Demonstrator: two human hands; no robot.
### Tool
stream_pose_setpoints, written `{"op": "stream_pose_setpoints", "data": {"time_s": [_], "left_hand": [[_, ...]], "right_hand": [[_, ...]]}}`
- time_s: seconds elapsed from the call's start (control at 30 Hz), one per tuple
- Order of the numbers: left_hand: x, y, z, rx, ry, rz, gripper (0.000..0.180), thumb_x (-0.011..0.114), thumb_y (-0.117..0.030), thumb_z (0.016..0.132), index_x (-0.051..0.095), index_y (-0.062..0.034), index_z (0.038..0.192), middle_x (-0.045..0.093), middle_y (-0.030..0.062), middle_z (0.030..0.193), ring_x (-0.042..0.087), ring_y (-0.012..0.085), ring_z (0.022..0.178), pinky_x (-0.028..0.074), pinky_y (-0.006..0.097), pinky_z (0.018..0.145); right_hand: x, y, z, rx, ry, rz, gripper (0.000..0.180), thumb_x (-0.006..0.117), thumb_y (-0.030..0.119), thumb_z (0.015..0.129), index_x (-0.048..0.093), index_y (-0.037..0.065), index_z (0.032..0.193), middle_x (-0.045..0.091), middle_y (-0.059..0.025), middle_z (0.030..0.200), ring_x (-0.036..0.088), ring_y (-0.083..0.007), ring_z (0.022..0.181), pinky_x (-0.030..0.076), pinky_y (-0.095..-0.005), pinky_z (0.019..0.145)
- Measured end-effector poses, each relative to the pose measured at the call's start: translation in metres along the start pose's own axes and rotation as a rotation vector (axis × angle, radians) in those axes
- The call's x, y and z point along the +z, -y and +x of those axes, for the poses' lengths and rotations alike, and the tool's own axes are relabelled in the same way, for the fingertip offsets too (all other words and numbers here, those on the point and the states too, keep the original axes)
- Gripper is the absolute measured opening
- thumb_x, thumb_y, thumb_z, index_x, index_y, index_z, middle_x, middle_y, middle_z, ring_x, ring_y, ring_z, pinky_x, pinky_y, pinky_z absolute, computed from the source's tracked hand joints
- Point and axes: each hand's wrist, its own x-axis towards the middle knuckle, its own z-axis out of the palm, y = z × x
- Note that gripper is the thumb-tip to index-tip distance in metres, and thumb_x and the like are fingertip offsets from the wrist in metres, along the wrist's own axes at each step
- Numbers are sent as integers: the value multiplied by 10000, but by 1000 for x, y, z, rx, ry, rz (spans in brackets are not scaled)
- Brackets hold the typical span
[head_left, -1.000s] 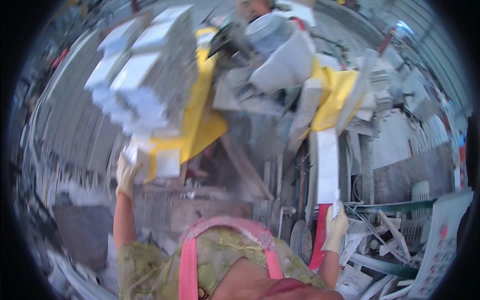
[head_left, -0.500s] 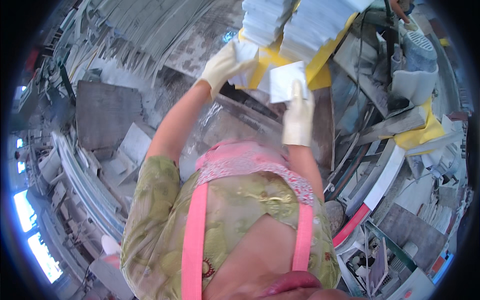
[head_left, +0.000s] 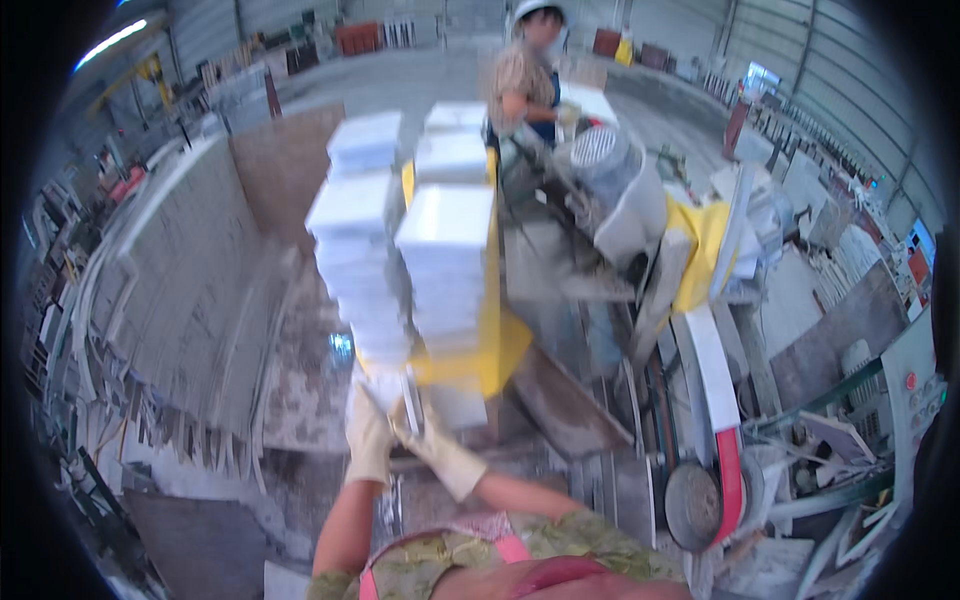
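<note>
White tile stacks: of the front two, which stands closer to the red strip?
The front-right stack: a yellow sheet shows along its right side, whereas the front-left stack stands farther from the red strip.

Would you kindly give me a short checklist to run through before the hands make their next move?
1. Both hands gloved: ok; the left hand and the right hand are covered.
2. Tile grip firm: cannot tell; the thin white tile between the hands is edge-on and blurred.
3. Stack sides flush: not ok; the white stacks have jagged, uneven sides.
4. Yellow sheet fully under the stacks: not ok; part of it sticks out on the right.
5. Other person clear of the hands: ok; they stand beyond the stacks.
</note>
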Motion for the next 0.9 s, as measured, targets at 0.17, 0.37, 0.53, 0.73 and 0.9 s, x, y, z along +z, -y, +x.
{"op": "stream_pose_setpoints", "data": {"time_s": [0.17, 0.37, 0.53, 0.73, 0.9], "left_hand": [[2, 3, 0, 12, -53, 32, 832, 635, -576, 917, 424, 6, 1474, 592, 297, 1336, 603, 454, 1178, 501, 472, 976], [-5, -36, -3, -53, 37, 14, 1288, 845, -680, 609, 356, 151, 1463, 566, 323, 1355, 571, 360, 1288, 499, 383, 1020], [3, -50, -14, -185, -82, 217, 1456, 874, -693, 505, 261, 193, 1484, 511, 320, 1419, 527, 392, 1328, 436, 375, 1107], [10, -53, -3, -215, -120, 274, 1308, 880, -573, 574, 289, 129, 1507, 546, 287, 1397, 555, 393, 1286, 471, 394, 1061], [9, -60, -14, -214, -206, 216, 1207, 853, -497, 636, 294, 106, 1520, 563, 261, 1384, 572, 399, 1259, 485, 417, 1044]], "right_hand": [[2, 21, -26, -554, 158, -1912, 855, 815, 341, 833, 345, 94, 1504, 572, -131, 1339, 556, -294, 1241, 475, -413, 1040], [12, 38, -23, -610, 8, -2562, 699, 897, 294, 734, 525, 53, 1275, 650, -159, 1146, 638, -355, 1090, 521, -474, 904], [18, 30, -25, -869, 151, -2702, 560, 899, 315, 717, 631, 96, 1157, 664, -127, 1079, 660, -320, 1011, 521, -428, 857], [68, 66, -61, -479, 402, -2901, 799, 835, 472, 754, 557, -5, 1330, 597, -218, 1340, 583, -396, 1214, 462, -469, 1028], [83, 103, -74, -699, 455, -3431, 1006, 795, 586, 729, 469, -27, 1456, 450, -269, 1510, 394, -418, 1426, 274, -540, 1193]]}}
